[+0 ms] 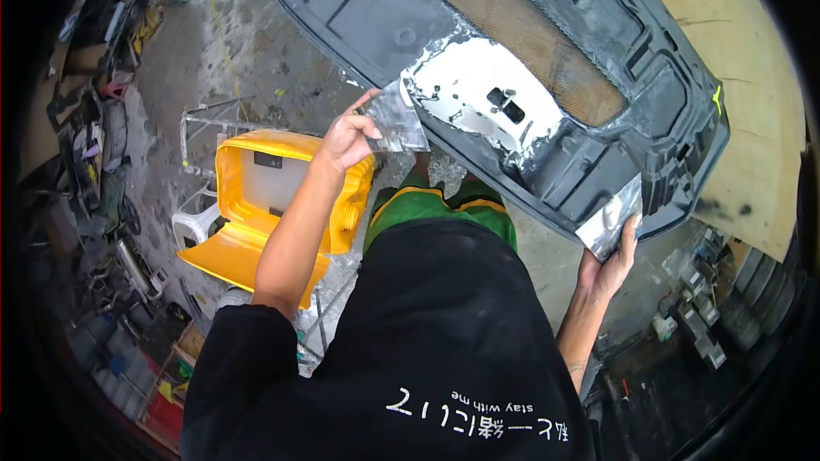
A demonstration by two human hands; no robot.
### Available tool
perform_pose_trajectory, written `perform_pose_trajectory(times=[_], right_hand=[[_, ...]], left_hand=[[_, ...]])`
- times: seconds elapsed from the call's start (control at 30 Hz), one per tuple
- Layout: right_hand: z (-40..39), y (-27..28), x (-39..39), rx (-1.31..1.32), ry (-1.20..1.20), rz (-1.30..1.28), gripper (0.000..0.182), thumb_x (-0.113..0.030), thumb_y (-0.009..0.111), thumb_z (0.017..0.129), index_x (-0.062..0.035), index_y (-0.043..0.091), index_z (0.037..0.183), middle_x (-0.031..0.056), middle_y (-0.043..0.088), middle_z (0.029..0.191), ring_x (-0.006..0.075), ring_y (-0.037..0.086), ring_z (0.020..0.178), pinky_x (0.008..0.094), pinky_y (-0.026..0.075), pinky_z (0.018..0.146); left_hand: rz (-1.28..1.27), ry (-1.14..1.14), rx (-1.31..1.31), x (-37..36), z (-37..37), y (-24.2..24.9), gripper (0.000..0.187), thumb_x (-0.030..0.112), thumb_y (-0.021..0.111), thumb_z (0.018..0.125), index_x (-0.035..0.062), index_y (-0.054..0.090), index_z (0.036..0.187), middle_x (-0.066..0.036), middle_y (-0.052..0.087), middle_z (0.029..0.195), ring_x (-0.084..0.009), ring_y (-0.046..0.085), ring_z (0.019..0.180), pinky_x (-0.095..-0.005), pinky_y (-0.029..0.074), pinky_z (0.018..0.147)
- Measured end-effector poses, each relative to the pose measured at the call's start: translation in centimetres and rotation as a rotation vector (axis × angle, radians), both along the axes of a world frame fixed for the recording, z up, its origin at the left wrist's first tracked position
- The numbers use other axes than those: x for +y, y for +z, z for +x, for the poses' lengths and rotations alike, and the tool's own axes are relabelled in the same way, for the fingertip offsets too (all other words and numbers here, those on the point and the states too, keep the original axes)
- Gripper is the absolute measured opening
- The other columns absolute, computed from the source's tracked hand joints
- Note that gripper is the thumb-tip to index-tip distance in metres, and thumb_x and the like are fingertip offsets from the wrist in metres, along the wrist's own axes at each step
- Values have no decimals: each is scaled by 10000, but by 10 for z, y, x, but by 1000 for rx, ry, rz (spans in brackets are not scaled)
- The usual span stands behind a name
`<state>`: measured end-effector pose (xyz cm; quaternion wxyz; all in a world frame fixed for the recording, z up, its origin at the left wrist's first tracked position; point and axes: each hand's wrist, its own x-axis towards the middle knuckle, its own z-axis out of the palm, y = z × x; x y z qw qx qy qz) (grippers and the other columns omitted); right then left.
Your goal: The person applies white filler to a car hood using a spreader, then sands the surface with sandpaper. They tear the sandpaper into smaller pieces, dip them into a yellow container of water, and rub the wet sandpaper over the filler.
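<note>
My left hand (348, 138) grips a thin grey metal sheet (397, 122) by its left edge, beside the near edge of a large dark panel (342, 0). Between the thumb and fingers of my right hand (613, 263) is a second metal sheet (612, 220) with a lump of whitish paste on it, close to the panel's lower right edge. White filler (470, 77) covers the panel's near middle, around a small dark opening. Behind the filler lies a brown mesh strip (530, 34).
An open yellow case (248, 265) and a white plastic stool (195, 220) stand at the left. Cluttered parts (107, 145) line the far left. A plywood board (743, 111) lies beyond the panel at the right, with metal pieces (696, 307) below it.
</note>
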<state>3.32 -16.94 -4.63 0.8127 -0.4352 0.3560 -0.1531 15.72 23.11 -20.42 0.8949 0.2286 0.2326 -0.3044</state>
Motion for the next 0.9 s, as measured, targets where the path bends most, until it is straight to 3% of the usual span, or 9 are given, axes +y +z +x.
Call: perform_pose_trajectory(times=[0.17, 0.2, 0.23, 0.3, 0.33, 0.57, 0.67, 0.73, 0.9], right_hand=[[-2, 2, -8, -22, -11, 5, 359, -204, 609, 1014, -42, 565, 1331, 86, 665, 1232, 210, 649, 1125, 392, 530, 985], [-1, 3, -8, -25, -13, 13, 364, -203, 608, 1014, -41, 562, 1336, 88, 662, 1240, 212, 645, 1133, 394, 525, 993], [0, 4, -7, -29, -16, 17, 364, -203, 608, 1014, -41, 562, 1336, 88, 662, 1240, 212, 645, 1133, 394, 525, 993], [4, 4, -3, -36, -63, 30, 368, -202, 609, 1013, -39, 559, 1339, 88, 659, 1247, 210, 644, 1135, 398, 524, 997], [4, 3, -2, -40, -67, 36, 368, -202, 609, 1013, -39, 559, 1339, 88, 659, 1247, 210, 644, 1135, 398, 524, 997], [-2, -9, -9, -33, -105, 22, 424, -206, 616, 1006, -21, 515, 1374, 80, 626, 1264, 197, 619, 1147, 380, 500, 1004], [-7, -11, -14, -54, -98, 33, 423, -201, 613, 1006, -19, 514, 1375, 82, 624, 1274, 200, 618, 1155, 384, 496, 1015], [-10, -13, -19, -55, -123, 36, 422, -194, 609, 1005, -20, 512, 1377, 85, 620, 1287, 203, 618, 1160, 388, 494, 1021], [-10, -19, -30, -69, -126, 58, 404, -180, 600, 1008, -25, 518, 1373, 84, 627, 1280, 207, 620, 1163, 394, 494, 1022]], left_hand=[[348, -178, -115, 5, 39, 27, 606, -148, 452, 669, 20, 535, 1245, -109, 641, 1067, -198, 653, 936, -374, 558, 894], [440, -198, -111, -1, 46, 34, 553, -101, 482, 678, 25, 580, 1207, -71, 636, 961, -147, 611, 829, -311, 523, 827], [444, -200, -116, -2, 52, 32, 553, -101, 482, 678, 25, 580, 1207, -71, 636, 961, -147, 611, 829, -311, 523, 827], [805, -373, -203, -4, 65, 30, 514, -45, 513, 682, 32, 614, 1180, -40, 608, 866, -120, 543, 742, -248, 443, 752], [787, -382, -223, -9, 69, 31, 494, -2, 537, 683, 39, 634, 1166, -16, 577, 803, -103, 491, 702, -216, 370, 717], [660, -466, -322, -20, 93, 49, 494, -11, 524, 678, 26, 630, 1160, -5, 577, 839, -92, 502, 757, -213, 384, 738], [791, -498, -309, -15, 101, 40, 540, -65, 498, 661, 6, 608, 1185, -36, 624, 925, -126, 565, 847, -225, 431, 772], [850, -636, -397, -17, 108, 42, 560, -25, 504, 677, -16, 589, 1230, -39, 618, 860, -139, 561, 832, -233, 423, 806], [1135, -691, -374, -44, 127, 15, 654, 83, 515, 724, -82, 495, 1357, -47, 588, 759, -161, 547, 763, -269, 440, 791]])
